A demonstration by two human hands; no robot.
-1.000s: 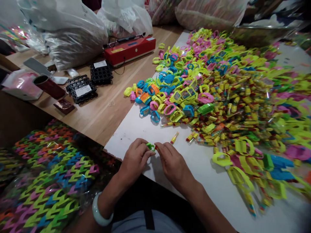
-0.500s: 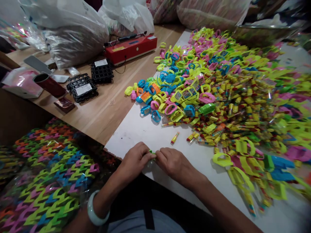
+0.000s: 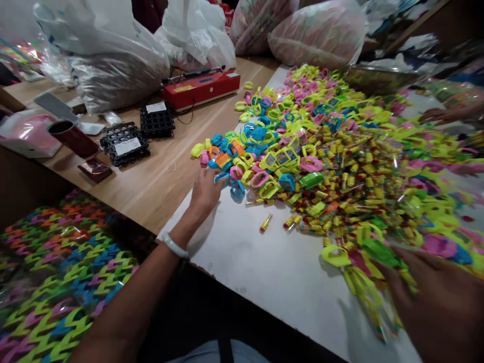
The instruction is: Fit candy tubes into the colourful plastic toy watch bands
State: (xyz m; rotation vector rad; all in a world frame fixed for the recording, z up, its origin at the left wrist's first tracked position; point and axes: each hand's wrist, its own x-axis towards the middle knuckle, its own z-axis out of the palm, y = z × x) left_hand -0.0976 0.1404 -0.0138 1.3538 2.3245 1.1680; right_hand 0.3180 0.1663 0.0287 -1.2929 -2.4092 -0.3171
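My left hand point(image 3: 206, 190) reaches out to the near edge of a heap of small plastic rings point(image 3: 264, 151) in blue, yellow, pink and orange. Its fingertips touch a blue ring point(image 3: 224, 177), and the fingers look spread with nothing gripped. My right hand point(image 3: 434, 297) is blurred at the lower right, over a pile of yellow, green and pink pieces point(image 3: 363, 262) on the white sheet point(image 3: 272, 272). A green piece point(image 3: 380, 251) lies at its fingertips; whether it is held is unclear. A heap of small yellow tubes point(image 3: 359, 176) fills the middle.
One loose yellow tube point(image 3: 265, 222) lies on the sheet. On the wooden table point(image 3: 159, 176) stand a red sealing machine point(image 3: 200, 88), two black grid trays point(image 3: 124, 143), a dark red cup point(image 3: 71, 136) and big plastic bags point(image 3: 113, 55). A bag of coloured pieces point(image 3: 56, 282) sits lower left. Another person's hand point(image 3: 438, 116) is at the far right.
My hands were together at the near edge on a small green piece. Now they are apart: the left has gone forward to the rings, the right swung out to the lower right pile.
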